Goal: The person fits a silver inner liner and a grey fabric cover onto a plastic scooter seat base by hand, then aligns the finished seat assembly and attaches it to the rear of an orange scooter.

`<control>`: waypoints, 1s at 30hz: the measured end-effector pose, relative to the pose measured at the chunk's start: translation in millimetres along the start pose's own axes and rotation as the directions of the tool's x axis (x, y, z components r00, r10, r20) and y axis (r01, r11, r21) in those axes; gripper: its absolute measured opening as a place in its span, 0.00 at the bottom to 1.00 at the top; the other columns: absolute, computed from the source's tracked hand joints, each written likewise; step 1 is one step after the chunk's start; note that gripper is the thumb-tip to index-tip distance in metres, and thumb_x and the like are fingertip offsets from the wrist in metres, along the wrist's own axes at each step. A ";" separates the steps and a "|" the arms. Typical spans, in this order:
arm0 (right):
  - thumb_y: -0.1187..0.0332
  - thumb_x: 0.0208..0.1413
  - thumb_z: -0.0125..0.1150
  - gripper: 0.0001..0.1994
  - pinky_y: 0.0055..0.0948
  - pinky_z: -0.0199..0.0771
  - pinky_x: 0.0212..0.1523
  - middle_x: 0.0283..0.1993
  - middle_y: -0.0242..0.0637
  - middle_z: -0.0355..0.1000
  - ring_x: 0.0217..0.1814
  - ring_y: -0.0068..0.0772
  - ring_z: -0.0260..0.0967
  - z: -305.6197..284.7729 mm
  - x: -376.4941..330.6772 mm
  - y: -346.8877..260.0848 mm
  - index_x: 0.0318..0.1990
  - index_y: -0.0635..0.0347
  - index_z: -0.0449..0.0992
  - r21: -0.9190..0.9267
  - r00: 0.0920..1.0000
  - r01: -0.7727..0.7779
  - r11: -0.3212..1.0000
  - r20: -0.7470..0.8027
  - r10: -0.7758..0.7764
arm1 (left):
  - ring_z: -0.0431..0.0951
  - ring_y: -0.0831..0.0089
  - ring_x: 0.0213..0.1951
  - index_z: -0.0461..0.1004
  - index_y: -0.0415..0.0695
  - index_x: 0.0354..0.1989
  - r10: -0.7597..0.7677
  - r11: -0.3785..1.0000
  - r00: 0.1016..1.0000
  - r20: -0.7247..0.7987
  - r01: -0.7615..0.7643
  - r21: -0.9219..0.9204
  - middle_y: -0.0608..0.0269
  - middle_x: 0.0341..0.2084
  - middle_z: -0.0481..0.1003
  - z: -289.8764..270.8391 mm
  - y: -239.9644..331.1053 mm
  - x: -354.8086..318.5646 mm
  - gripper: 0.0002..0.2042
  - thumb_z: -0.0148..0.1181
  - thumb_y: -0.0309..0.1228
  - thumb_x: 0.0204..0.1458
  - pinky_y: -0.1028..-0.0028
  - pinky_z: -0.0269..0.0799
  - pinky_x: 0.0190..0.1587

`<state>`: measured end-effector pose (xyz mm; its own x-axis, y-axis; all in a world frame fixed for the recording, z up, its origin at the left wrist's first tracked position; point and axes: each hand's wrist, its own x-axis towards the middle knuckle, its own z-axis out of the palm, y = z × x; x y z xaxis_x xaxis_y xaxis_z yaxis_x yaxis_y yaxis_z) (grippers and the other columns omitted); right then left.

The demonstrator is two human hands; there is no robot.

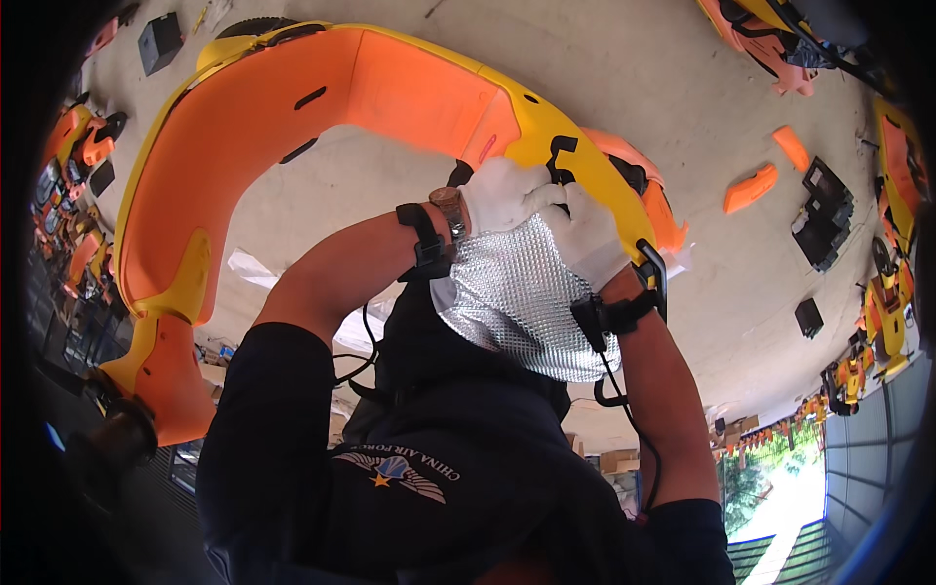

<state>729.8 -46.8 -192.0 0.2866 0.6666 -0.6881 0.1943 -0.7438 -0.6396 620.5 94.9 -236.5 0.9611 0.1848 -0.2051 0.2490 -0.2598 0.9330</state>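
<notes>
A silver, dimpled foil sheet (526, 292) hangs in front of my body, its lower part bulging outward. White gloves cover both hands. My left hand (502, 195) is closed at the sheet's upper left edge, and my right hand (590, 239) is closed at its upper right edge. Their fingers meet above the foil, hiding exactly how the edge is pinched. Just beyond them curves a large orange and yellow scooter-like body (263, 127), with a black bracket (562, 146) right by my fingers.
On the concrete floor to the right lie orange panels (751, 188) and a black plastic frame (824, 214). A black box (160, 43) rests at the far left. More orange and yellow vehicles (887, 312) line the right side. Straps and cables run along my wrists.
</notes>
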 end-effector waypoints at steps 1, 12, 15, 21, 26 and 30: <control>0.56 0.59 0.56 0.16 0.48 0.71 0.38 0.31 0.52 0.72 0.38 0.57 0.72 1.9 1.0 0.6 0.35 0.63 0.70 -0.016 0.999 0.038 0.999 -0.021 -0.038 | 0.75 0.52 0.21 0.76 0.42 0.26 0.012 1.000 1.000 0.010 -0.012 0.018 0.51 0.16 0.72 0.0 -1.7 0.0 0.17 0.59 0.45 0.56 0.63 0.70 0.23; 0.64 0.56 0.54 0.08 0.36 0.71 0.48 0.37 0.39 0.76 0.44 0.44 0.73 -3.9 32.7 12.1 0.36 0.48 0.81 -0.136 0.994 -0.060 0.989 0.085 0.072 | 0.77 0.54 0.26 0.76 0.48 0.30 -0.057 0.995 0.985 0.161 0.044 0.086 0.56 0.23 0.75 8.1 -33.7 21.5 0.14 0.54 0.44 0.59 0.62 0.72 0.27; 0.61 0.57 0.53 0.10 0.42 0.72 0.48 0.38 0.45 0.75 0.43 0.50 0.73 0.0 31.2 13.3 0.37 0.44 0.82 -0.123 0.996 -0.047 0.991 0.070 0.056 | 0.77 0.52 0.27 0.75 0.46 0.28 -0.077 0.992 0.983 0.164 0.058 0.115 0.54 0.23 0.76 13.9 -38.7 13.7 0.17 0.54 0.47 0.58 0.60 0.73 0.30; 0.54 0.57 0.51 0.16 0.46 0.71 0.45 0.37 0.49 0.75 0.43 0.54 0.72 -0.5 36.2 9.5 0.36 0.60 0.73 -0.282 0.976 -0.136 0.950 0.128 0.177 | 0.78 0.56 0.31 0.78 0.47 0.34 -0.238 0.951 0.940 0.245 0.175 0.254 0.55 0.25 0.76 -13.0 -62.7 -10.3 0.14 0.55 0.44 0.57 0.63 0.74 0.35; 0.55 0.57 0.51 0.15 0.46 0.70 0.46 0.36 0.50 0.75 0.44 0.55 0.72 0.1 48.0 30.5 0.37 0.59 0.73 -0.296 0.992 -0.045 0.954 0.102 0.078 | 0.74 0.77 0.23 0.77 0.34 0.38 -0.759 0.576 0.646 0.082 0.725 -0.377 0.62 0.24 0.76 -14.6 -51.0 -110.7 0.16 0.54 0.39 0.60 0.76 0.71 0.27; 0.61 0.55 0.53 0.15 0.45 0.69 0.53 0.50 0.50 0.72 0.52 0.52 0.70 -12.3 53.9 20.8 0.47 0.56 0.74 -0.676 0.998 0.015 0.737 0.050 0.026 | 0.77 0.73 0.26 0.75 0.33 0.41 -0.859 0.431 0.505 -0.082 0.626 -0.650 0.58 0.26 0.76 51.0 -45.3 -219.2 0.19 0.51 0.42 0.61 0.74 0.76 0.28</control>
<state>760.8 -26.9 -238.3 0.2442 0.6485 -0.7210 0.7817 -0.5716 -0.2494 404.7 17.8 -248.9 0.2621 0.3947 -0.8807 0.6313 0.6201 0.4658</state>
